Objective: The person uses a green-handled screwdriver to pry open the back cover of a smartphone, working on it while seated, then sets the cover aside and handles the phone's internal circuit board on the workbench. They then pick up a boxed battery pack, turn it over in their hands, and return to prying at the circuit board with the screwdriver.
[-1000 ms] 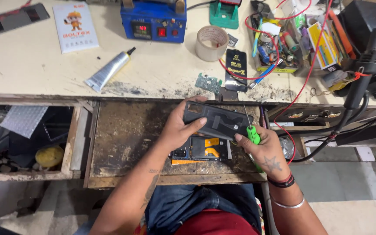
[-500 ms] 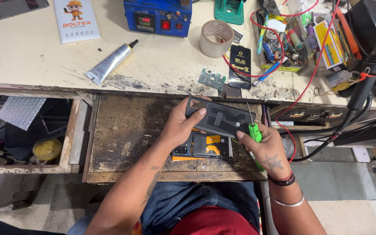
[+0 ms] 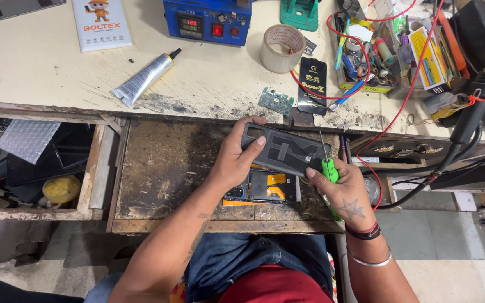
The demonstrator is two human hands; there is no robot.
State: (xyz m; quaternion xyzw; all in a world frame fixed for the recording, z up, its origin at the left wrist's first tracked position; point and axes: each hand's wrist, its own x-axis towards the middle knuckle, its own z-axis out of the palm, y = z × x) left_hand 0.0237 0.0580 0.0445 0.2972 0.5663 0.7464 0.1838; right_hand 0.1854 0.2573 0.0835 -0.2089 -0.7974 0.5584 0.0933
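Observation:
My left hand (image 3: 237, 157) grips the left end of a dark grey phone back cover (image 3: 287, 148), held above a pulled-out wooden work board (image 3: 164, 168). My right hand (image 3: 343, 193) touches the cover's right end while holding a green-handled screwdriver (image 3: 328, 168) with its thin tip pointing up. Under the cover an opened phone (image 3: 265, 188) lies flat on the board, its black and orange insides showing.
On the bench behind: a small green circuit board (image 3: 276, 101), a black packet (image 3: 312, 84), a tape roll (image 3: 282, 47), a silver glue tube (image 3: 141, 79), a blue heater unit (image 3: 214, 19), and a tray of tools (image 3: 388, 50) with red wires. An open drawer (image 3: 35, 168) sits left.
Both hands and the cover stay almost where they were; the view has shifted slightly, and the cover is tilted a little more toward the right.

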